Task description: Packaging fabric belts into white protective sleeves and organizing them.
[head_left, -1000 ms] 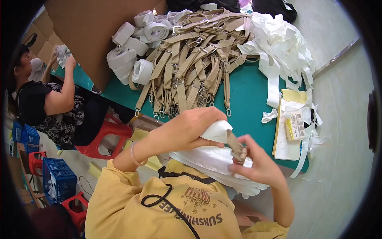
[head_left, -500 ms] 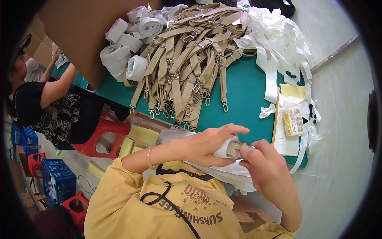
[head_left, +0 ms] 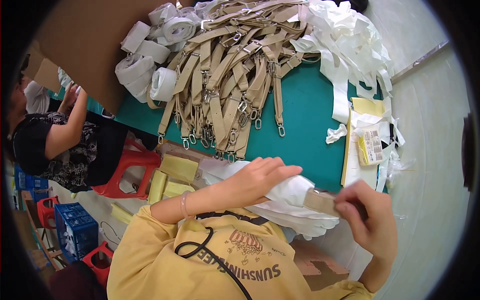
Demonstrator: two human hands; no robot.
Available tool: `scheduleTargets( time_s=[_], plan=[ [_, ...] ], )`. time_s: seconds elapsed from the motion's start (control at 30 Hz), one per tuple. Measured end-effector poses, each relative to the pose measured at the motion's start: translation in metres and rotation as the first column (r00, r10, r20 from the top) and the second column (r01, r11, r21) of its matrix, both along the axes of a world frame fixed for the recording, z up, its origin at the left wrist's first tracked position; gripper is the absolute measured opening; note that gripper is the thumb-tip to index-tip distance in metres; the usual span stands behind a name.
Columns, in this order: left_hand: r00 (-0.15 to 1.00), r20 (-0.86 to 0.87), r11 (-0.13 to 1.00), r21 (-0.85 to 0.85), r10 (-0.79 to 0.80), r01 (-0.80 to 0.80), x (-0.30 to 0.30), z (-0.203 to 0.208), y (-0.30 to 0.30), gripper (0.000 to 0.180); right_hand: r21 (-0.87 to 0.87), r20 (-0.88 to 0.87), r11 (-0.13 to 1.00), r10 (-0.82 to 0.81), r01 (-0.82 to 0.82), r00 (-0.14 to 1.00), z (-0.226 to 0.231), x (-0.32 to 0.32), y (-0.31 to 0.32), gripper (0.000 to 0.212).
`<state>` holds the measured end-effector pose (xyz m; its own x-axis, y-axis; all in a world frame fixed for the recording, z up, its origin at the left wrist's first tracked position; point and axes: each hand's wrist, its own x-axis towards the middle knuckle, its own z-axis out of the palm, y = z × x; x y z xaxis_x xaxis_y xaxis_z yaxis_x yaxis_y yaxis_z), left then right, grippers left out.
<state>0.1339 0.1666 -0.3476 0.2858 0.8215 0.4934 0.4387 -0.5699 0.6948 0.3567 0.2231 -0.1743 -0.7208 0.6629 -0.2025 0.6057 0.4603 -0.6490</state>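
Two hands of the wearer are in view, the left hand and the right hand, with one tan strap end between them. On the green tabletop lies one big heap of tan straps, too many and too tangled to count. At far left are about five white rolls. One loose pile of white strips lies far right. Two red stools and one blue crate stand left. One other person sits there.
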Motion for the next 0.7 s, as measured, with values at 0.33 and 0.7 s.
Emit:
scheduleTargets(
  time_s=[0.33, 0.7],
  plan=[
    [0.998, -0.06, 0.995, 0.092, 0.03, -0.025, 0.012, 0.01, 0.013, 0.069, -0.278, 0.177, 0.953, -0.077, 0.125, 0.981, 0.02, 0.012, 0.015, 0.03],
    [0.971, 0.192, 0.97, 0.167, 0.142, -0.175, 0.034, 0.024, 0.004, 0.073, -0.269, 0.023, 0.94, -0.213, 0.211, 0.977, 0.022, -0.022, 0.02, 0.009]
  ],
)
